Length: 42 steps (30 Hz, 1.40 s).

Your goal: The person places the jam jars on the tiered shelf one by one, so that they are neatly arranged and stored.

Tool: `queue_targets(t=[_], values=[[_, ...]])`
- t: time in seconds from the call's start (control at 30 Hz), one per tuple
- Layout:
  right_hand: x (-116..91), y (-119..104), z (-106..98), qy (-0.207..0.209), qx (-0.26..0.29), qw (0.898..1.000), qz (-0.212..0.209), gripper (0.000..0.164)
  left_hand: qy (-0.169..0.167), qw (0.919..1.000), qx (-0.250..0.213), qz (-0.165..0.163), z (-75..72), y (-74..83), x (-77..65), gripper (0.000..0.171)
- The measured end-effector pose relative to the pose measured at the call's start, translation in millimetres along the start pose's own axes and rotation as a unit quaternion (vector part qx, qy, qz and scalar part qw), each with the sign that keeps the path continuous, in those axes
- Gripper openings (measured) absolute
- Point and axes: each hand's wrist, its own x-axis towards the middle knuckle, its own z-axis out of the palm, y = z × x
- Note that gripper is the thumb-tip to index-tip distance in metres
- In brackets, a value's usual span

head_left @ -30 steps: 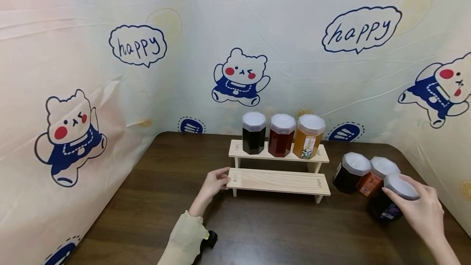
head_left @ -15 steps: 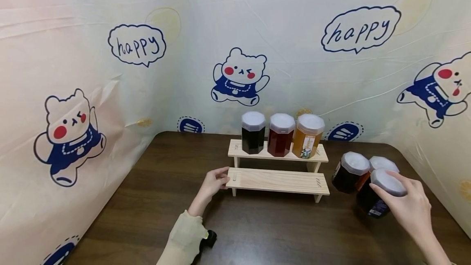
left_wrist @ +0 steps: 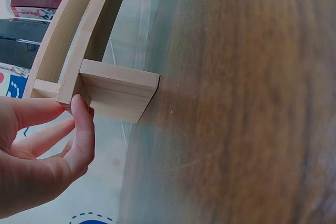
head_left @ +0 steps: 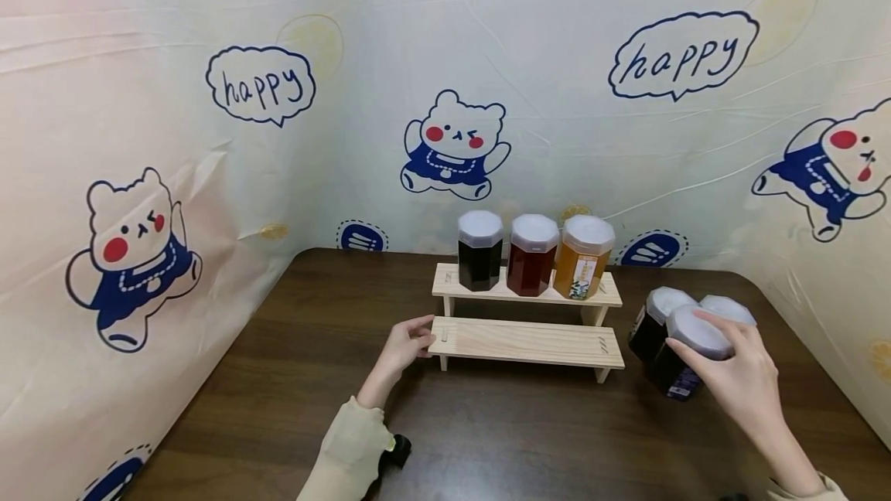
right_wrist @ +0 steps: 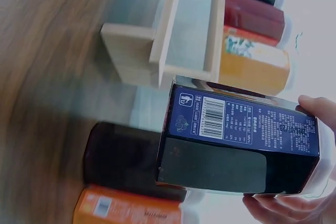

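Note:
My right hand [head_left: 745, 369] grips a dark octagonal jar [head_left: 699, 335] by its whitish lid, thumb on one side and fingers on the other. The jar's blue barcode label [right_wrist: 236, 121] faces the right wrist camera, its base above the table. Behind it stand another dark jar [head_left: 647, 335] and an orange-labelled jar [right_wrist: 126, 208], mostly hidden in the head view. At the left, my left hand [head_left: 407, 344] pinches the end of the lower board of a two-step wooden rack [head_left: 522, 341]; thumb and fingers meet its corner [left_wrist: 68, 90]. The lower board bears nothing.
On the rack's upper board stand a black jar [head_left: 479, 257], a red jar [head_left: 532, 261] and an amber jar [head_left: 583, 265]. The dark wooden table [head_left: 529, 431] is backed by a printed cloth [head_left: 348, 161]. A small black object [head_left: 399, 451] shows beside the left sleeve.
My right hand has carried the dark jar leftward and slightly up in the head view, so it now overlaps the two jars behind. My left hand and the rack have stayed in place.

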Motion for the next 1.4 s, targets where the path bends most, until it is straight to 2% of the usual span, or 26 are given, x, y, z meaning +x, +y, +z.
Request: queue_targets(t=[0.33, 0.63, 1.07, 1.17, 1.3, 1.4], values=[[2, -23, 17, -0.010, 0.003, 0.999, -0.048, 0.049, 0.002, 1.0000, 0.000, 0.002, -0.2, 1.4, -0.9, 0.038], [4, -42, 33, -0.022, 0.032, 0.996, -0.084, 0.050, 0.003, 1.0000, -0.002, 0.002, -0.3, 1.1, -0.4, 0.037], [5, -64, 63, -0.044, 0.069, 0.991, -0.109, 0.049, -0.007, 0.9999, -0.003, 0.011, -1.0, 3.5, -2.0, 0.037], [5, -70, 69, -0.047, 0.078, 0.989, -0.112, 0.049, -0.010, 0.9998, -0.004, 0.014, -1.2, 11.4, -7.2, 0.037], [3, -79, 77, -0.055, 0.088, 0.988, -0.114, 0.049, -0.009, 0.9999, 0.000, 0.014, -0.9, 10.7, -6.9, 0.037], [3, -86, 82, -0.062, 0.095, 0.987, -0.114, 0.049, -0.005, 0.9999, 0.000, 0.012, -0.8, 2.6, -1.4, 0.037]])
